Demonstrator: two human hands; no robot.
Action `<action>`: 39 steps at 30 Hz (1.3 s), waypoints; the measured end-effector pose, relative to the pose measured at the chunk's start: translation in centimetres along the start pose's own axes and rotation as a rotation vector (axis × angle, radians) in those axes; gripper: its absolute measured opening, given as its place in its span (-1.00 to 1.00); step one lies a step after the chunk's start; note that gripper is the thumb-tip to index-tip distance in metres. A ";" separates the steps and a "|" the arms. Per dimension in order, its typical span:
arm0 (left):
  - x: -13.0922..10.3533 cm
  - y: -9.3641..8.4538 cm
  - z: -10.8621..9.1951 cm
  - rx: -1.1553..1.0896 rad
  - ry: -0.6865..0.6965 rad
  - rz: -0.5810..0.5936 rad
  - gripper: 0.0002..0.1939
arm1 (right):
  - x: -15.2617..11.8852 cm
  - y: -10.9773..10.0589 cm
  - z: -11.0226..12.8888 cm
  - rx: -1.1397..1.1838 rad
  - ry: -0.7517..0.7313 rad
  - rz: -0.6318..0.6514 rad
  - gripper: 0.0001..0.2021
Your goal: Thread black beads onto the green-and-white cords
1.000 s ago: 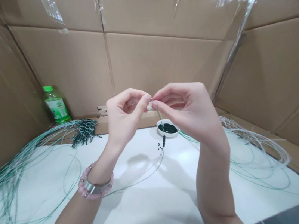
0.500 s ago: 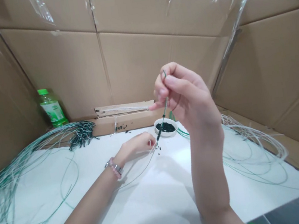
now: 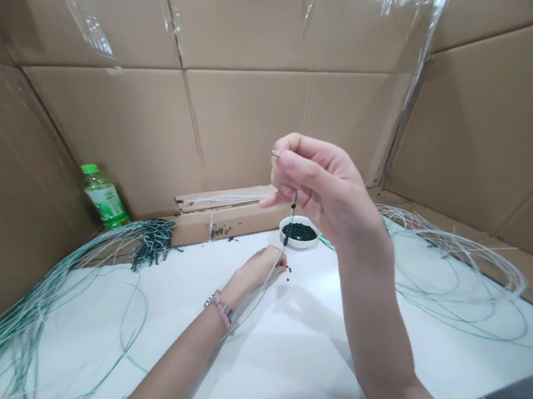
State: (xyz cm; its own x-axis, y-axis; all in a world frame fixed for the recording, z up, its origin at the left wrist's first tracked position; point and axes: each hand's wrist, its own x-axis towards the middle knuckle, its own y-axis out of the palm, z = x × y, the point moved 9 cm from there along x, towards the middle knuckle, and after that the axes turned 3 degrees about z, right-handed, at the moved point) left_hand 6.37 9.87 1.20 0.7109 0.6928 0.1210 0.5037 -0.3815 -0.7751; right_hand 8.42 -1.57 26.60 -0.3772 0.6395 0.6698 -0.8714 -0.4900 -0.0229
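- Cardboard walls [image 3: 249, 121] stand behind the white bowl [image 3: 304, 245] on our surface [image 3: 280, 352].
- Before the bowl's left edge, we see the beaded cord [image 3: 286, 239], pinched higher up in our right grip [image 3: 329, 183].
- Nearer us than the bowl lies our left grip [image 3: 259, 271]; we cannot tell if it holds anything.
- Left of the bowl: bundled cords [image 3: 154, 239], a green bottle [image 3: 105, 201].

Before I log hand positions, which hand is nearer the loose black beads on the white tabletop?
Left. The left hand is low, just beside the loose black beads; the right hand is raised well above them.
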 end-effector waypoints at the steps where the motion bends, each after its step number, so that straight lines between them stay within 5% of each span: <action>1: -0.1 -0.6 -0.5 -0.023 0.008 -0.028 -0.90 | 0.1 0.1 0.0 0.007 -0.006 0.005 -0.90; 4: -0.6 -4.3 -2.7 -0.113 0.047 -0.164 -0.87 | 0.2 0.0 0.1 -0.034 -0.030 -0.020 -0.92; 9: -3.8 -14.9 -7.5 -0.284 0.130 -0.600 -0.73 | -0.3 -0.8 0.9 -0.267 -0.094 -0.153 -0.92; 12: -7.9 -19.3 -10.5 -0.703 0.364 -0.895 -0.75 | -0.8 -0.3 1.6 -0.375 -0.150 -0.184 -0.91; 17: -9.6 -18.8 -14.8 -1.101 0.544 -0.768 -0.80 | -1.6 1.1 2.5 -0.515 -0.234 -0.254 -0.93; 23: -9.7 -18.2 -15.6 -1.174 0.555 -0.723 -0.81 | -2.3 1.9 3.1 -0.561 -0.289 -0.277 -0.92; 39: -10.6 -19.2 -16.0 -0.840 0.520 -0.803 -0.74 | -2.4 1.9 3.2 -0.621 -0.235 -0.254 -0.92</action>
State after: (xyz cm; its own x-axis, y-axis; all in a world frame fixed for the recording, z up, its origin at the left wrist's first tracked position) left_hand -2.99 0.02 24.70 0.0751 0.6602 0.7473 0.8993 -0.3687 0.2353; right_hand 8.69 -5.97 27.31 -0.1221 0.5103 0.8513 -0.9674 0.1305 -0.2170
